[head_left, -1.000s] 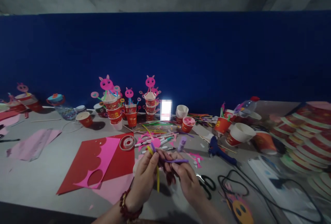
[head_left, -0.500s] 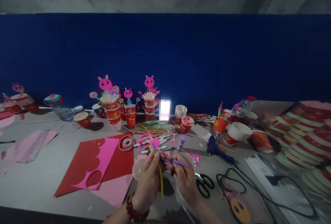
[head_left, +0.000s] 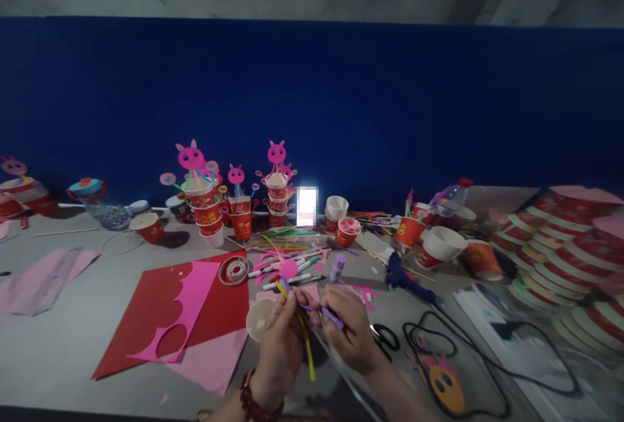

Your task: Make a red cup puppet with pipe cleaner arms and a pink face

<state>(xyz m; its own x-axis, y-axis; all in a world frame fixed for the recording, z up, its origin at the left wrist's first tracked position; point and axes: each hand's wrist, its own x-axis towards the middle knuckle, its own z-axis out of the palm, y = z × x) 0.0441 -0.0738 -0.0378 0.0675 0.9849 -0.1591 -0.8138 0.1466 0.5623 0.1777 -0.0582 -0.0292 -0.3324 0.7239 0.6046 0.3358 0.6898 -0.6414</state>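
The person's two hands met above the near middle of the grey worktop (head_left: 43,363), over a bunch of pipe-cleaner-like strips. The left hand (head_left: 283,344), a dark red beaded bracelet (head_left: 258,402) at its wrist, had its fingers (head_left: 287,308) closed on a yellow strip (head_left: 309,354), whose lower end hung down between the hands, and a bit of purple showed beside its upper end. The right hand (head_left: 347,324) had its fingers drawn in around a purple strip (head_left: 334,318) that slanted across from the left fingertips; whether that purple was all one piece could not be told. Just left of the left hand was a pale round cup (head_left: 258,319), partly hidden by it. Black-handled scissors (head_left: 387,337) lay just right of the right hand, and a blue glue gun (head_left: 407,279) lay farther right. Beyond the hands stood a purple glue stick (head_left: 337,269), near scattered markers (head_left: 292,280). To the left, a white tape roll (head_left: 234,270) lay at the edge of a red sheet (head_left: 121,318), which carried a cut pink sheet (head_left: 197,292). Farther back rose stacked red cups (head_left: 207,215) topped by a pink eared face (head_left: 191,157).
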